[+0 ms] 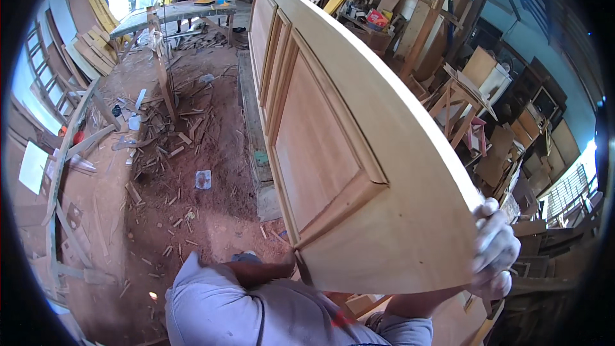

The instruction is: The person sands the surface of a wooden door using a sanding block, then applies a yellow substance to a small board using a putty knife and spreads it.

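A large pale wooden panel door with raised, framed panels stands tilted on edge before me and stretches away toward the far end of the workshop. My right hand grips its near right edge, the fingers wrapped over the rim and slightly blurred. My left forearm reaches to the door's lower left edge, where my left hand meets it; the fingers are hidden by the door.
Wood offcuts litter the dirt floor to the left. Farther back stand a wooden post and a workbench, with two people beyond. Stacked boards lean at the left; furniture parts and scrap crowd the right.
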`<action>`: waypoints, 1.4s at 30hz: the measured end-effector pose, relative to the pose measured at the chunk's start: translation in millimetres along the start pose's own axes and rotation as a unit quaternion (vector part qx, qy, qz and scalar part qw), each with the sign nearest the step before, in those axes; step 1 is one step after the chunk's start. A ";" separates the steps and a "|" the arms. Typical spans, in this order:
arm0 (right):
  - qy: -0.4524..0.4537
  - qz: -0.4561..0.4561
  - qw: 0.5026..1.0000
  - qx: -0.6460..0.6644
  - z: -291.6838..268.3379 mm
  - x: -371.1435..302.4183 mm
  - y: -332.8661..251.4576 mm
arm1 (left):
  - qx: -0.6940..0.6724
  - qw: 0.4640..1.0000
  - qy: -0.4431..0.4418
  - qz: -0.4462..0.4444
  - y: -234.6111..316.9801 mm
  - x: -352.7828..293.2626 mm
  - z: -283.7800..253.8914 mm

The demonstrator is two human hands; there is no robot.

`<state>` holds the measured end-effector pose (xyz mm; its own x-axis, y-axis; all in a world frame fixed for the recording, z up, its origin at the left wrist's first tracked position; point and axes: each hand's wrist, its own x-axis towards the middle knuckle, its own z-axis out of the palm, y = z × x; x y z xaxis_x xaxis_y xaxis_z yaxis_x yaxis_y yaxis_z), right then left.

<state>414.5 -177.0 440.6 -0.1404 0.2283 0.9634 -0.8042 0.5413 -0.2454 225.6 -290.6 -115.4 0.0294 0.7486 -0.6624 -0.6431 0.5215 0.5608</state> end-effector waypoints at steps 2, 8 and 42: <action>0.018 -0.003 0.989 -0.148 -16.5 -16.7 -1.3 | -0.003 1.000 0.016 0.016 17.3 8.9 -15.9; 0.202 0.097 0.800 -0.556 -46.8 -49.8 -48.4 | 0.043 0.988 0.091 0.115 89.3 59.0 -64.3; 0.555 0.497 0.505 -0.436 -604.6 -338.2 83.5 | 0.466 0.708 0.475 0.236 134.7 147.8 43.0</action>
<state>744.0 280.3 29.2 0.5754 0.7886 -0.2167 -0.0271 -0.2464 -0.9688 176.2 -92.1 -116.5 -0.8337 0.5466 -0.0788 0.3877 0.6810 0.6213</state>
